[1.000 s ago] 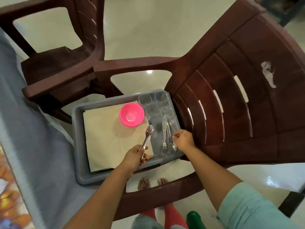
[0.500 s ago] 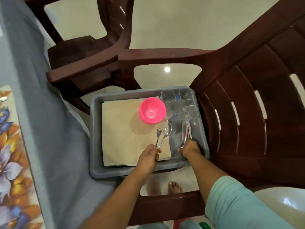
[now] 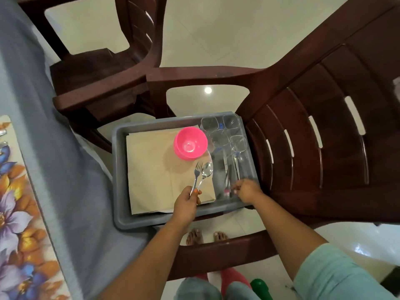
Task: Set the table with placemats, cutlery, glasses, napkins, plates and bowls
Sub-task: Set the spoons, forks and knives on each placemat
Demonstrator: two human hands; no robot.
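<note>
Cutlery under handling: left hand [image 3: 187, 201] grips a fork [image 3: 197, 173] and a spoon [image 3: 205, 173] by their handles, heads raised over the beige napkins [image 3: 155, 169]. Right hand [image 3: 246, 190] is curled at the loose cutlery [image 3: 230, 169] in the grey tray [image 3: 121, 213] on the brown chair [image 3: 324, 126]; its grip cannot be confirmed. Pink bowl [image 3: 190, 142] sits on the napkins, clear glasses [image 3: 225, 133] beside it.

Your dress, as seen from above: pale mint-green short sleeve [image 3: 337, 276] on your right arm, cut above the elbow; forearms bare; no rings, watch or bangles visible on your hands; grey-blue garment hem [image 3: 199, 289]; coral-pink trouser legs [image 3: 232, 278]; feet bare [image 3: 194, 236].
</note>
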